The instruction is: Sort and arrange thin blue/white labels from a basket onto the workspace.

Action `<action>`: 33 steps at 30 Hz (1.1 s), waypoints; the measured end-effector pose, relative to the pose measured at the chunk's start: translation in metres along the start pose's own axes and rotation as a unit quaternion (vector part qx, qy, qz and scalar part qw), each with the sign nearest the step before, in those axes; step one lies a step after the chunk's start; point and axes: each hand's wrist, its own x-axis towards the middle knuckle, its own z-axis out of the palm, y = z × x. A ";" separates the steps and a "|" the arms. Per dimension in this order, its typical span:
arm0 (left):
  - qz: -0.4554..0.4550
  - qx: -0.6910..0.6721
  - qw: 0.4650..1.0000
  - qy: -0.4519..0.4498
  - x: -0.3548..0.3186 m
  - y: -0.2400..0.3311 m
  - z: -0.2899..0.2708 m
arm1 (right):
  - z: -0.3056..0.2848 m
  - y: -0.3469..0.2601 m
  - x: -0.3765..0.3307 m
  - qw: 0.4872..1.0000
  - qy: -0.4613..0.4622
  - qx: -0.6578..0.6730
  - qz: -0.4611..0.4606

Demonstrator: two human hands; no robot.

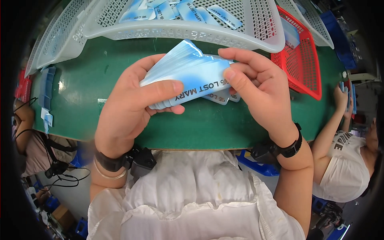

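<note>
My left hand is closed around a fanned stack of glossy blue-and-white printed strips, its thumb across the top strip and its fingers underneath. Thumb and fingers of my right hand pinch the right end of the top strip. More strips of the same kind peek out below the fan; whether they rest on the table or are held cannot be made out. The stack is above the green table, near its front edge.
A white perforated basket with several loose strips stands at the far side. Right of it is a red basket holding a bluish stack. A row of blue pieces lies at the left. Co-workers sit at both sides; one's hand holds something blue.
</note>
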 end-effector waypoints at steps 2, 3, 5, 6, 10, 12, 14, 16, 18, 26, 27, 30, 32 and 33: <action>0.006 0.009 1.000 0.016 0.001 -0.001 -0.001 | -0.002 0.001 0.002 1.000 0.009 0.010 0.004; 0.008 0.012 1.000 0.018 0.001 -0.001 -0.002 | -0.004 0.002 0.004 1.000 0.004 -0.024 -0.002; 0.010 0.015 1.000 0.021 0.000 -0.001 -0.003 | -0.006 0.003 0.005 0.998 -0.001 -0.057 -0.008; 0.006 0.007 1.000 0.020 0.000 -0.002 -0.003 | -0.007 0.003 0.005 0.999 0.000 -0.049 0.006; -0.005 -0.045 0.999 -0.017 0.000 0.000 -0.010 | -0.010 -0.002 0.008 0.997 -0.015 -0.012 0.075; -0.007 -0.048 0.999 -0.025 0.001 0.000 -0.014 | -0.007 -0.003 0.008 0.996 -0.010 -0.002 0.085; -0.009 -0.051 0.998 -0.032 0.001 0.000 -0.015 | -0.005 -0.003 0.008 0.995 -0.006 0.008 0.097; 0.000 -0.032 0.999 -0.019 -0.001 0.002 -0.014 | -0.003 -0.004 0.008 0.995 -0.002 0.002 0.096; 0.006 -0.024 1.000 -0.008 0.000 0.000 -0.012 | -0.003 -0.004 0.007 0.995 0.001 -0.007 0.096; 0.011 -0.018 1.000 0.004 0.000 -0.003 -0.016 | -0.002 0.000 0.007 0.996 0.005 -0.025 0.087; 0.008 -0.007 1.000 0.004 0.000 -0.002 -0.017 | -0.002 0.000 0.007 0.996 0.001 -0.021 0.085; 0.002 0.003 1.000 0.002 -0.001 -0.001 -0.017 | -0.003 -0.001 0.007 0.996 -0.011 -0.010 0.089; 0.001 0.003 1.000 0.000 -0.001 0.001 -0.015 | -0.004 -0.003 0.007 0.995 -0.019 -0.002 0.095; -0.004 0.002 1.000 -0.001 -0.001 0.002 -0.014 | -0.005 -0.003 0.006 0.994 -0.030 0.014 0.102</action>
